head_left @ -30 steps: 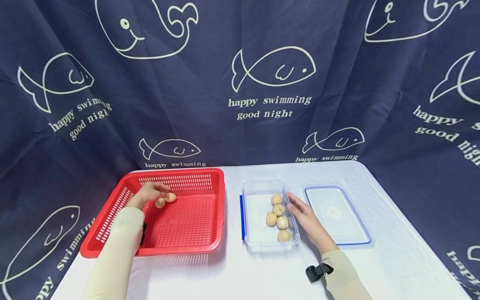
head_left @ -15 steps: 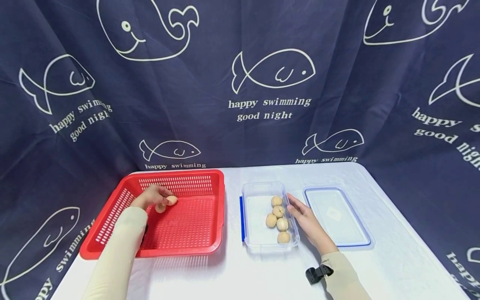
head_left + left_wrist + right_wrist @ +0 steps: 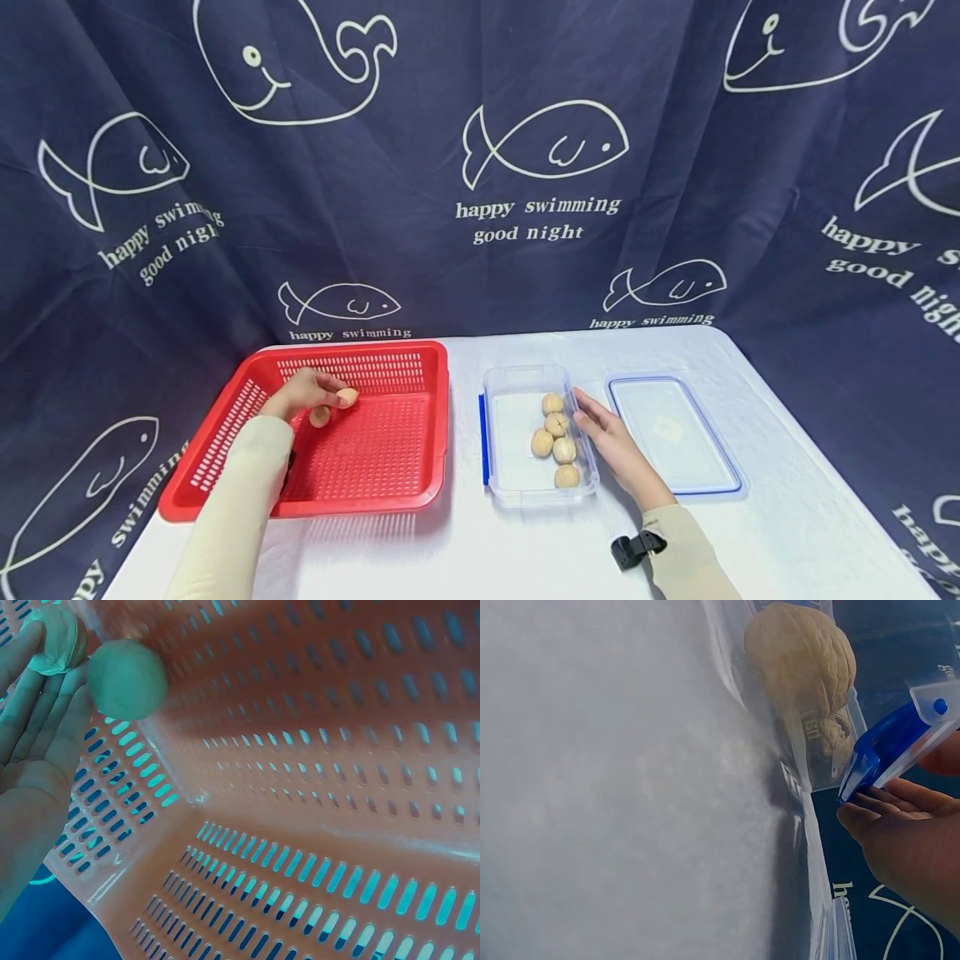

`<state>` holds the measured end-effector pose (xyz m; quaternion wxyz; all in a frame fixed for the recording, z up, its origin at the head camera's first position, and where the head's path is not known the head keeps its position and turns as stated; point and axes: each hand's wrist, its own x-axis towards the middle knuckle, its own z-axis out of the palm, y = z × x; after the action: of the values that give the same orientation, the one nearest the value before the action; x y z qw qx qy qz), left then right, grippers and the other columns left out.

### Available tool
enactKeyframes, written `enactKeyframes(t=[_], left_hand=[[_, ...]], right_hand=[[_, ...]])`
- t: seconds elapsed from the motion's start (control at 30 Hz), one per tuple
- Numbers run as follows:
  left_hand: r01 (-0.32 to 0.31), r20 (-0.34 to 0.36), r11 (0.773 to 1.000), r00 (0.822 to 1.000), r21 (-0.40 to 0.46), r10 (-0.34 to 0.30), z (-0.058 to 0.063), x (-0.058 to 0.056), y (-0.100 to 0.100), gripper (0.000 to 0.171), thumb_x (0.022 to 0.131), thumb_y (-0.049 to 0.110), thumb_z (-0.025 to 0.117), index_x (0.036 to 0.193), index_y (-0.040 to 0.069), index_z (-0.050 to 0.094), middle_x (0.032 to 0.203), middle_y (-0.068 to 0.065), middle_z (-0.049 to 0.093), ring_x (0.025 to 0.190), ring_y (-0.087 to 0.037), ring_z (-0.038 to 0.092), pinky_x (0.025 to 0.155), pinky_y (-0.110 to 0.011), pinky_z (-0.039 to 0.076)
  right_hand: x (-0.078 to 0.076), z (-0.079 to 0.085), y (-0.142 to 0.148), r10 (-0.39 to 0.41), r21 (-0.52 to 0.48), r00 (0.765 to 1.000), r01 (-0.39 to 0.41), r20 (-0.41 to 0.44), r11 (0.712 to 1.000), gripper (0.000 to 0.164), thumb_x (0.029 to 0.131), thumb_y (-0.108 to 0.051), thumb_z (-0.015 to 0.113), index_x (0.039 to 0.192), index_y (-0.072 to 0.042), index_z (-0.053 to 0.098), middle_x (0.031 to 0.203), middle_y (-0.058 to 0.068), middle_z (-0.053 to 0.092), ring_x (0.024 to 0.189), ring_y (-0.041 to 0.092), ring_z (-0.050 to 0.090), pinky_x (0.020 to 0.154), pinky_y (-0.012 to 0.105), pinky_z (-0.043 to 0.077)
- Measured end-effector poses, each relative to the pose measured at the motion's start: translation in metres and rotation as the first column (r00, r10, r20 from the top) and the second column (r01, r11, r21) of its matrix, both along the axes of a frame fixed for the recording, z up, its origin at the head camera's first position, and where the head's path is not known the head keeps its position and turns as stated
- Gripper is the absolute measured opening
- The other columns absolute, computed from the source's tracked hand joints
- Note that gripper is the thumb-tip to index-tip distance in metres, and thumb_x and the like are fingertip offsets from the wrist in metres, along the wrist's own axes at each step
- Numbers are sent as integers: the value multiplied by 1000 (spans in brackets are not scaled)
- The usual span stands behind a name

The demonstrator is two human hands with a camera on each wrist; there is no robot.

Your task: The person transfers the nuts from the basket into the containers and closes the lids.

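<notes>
My left hand [image 3: 303,393] is inside the red plastic basket [image 3: 437,450], pinching a walnut [image 3: 347,397] between thumb and fingers. The same walnut [image 3: 60,639] shows at the top left of the left wrist view. Another walnut [image 3: 320,416] lies in the basket just below that hand. Several walnuts [image 3: 557,424] sit along the right side of a clear plastic food container [image 3: 517,498]. At the container's right side, my right hand [image 3: 618,446] holds the edge. The right wrist view shows its fingers and thumb on either side of a blue latch [image 3: 889,746].
A clear lid [image 3: 675,429] with a blue seal lies flat right of the container. A second blue latch [image 3: 483,439] hangs along the container's left side. White cloth [image 3: 480,558] covers the table, and a dark blue fish-patterned curtain [image 3: 420,242] stands behind it.
My left hand has closed its fingers and thumb on the walnut and shifted it slightly to the right. The right hand keeps its place at the container.
</notes>
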<state>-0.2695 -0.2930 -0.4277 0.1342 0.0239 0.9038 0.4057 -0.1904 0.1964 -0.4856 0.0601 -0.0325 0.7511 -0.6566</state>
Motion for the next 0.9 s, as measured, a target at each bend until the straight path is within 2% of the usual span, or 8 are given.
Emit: enactKeyframes(t=[0.23,0.47,0.63,0.9], left_hand=[[2,-65,1000,998,2,-2,6,1,5,34,79,9,76,109,-5,69,90,-11,72,81,-23,59,72,-31,50],[1,-94,999,996,42,3,20,4,20,35,82,10,74,114,-3,68,100,-16,71,88,-25,59,80,-40,51],[14,-159,999,987,42,-7,30,4,34,35,83,9,75,114,-5,68,104,-16,70,92,-21,62,84,-36,51],[14,-197,989,980,148,16,47,13,61,36,81,9,76,114,-4,68,107,-16,70,89,-15,65,83,-33,53]], right_hand=[[0,0,0,-1,3,1000,1,-1,1000,54,103,-18,45,151,-3,26,156,18,21,144,33,17,117,44,13],[1,0,0,-1,2,1000,1,8,1000,54,103,-18,45,151,-4,25,157,18,21,144,33,16,118,44,12],[1,1,0,-5,16,1000,4,13,1000,53,103,-18,44,151,-5,25,157,18,20,144,33,16,118,45,12],[0,-1,0,-16,38,1000,16,13,999,53,103,-20,45,151,-5,27,156,18,22,143,34,18,117,46,14]])
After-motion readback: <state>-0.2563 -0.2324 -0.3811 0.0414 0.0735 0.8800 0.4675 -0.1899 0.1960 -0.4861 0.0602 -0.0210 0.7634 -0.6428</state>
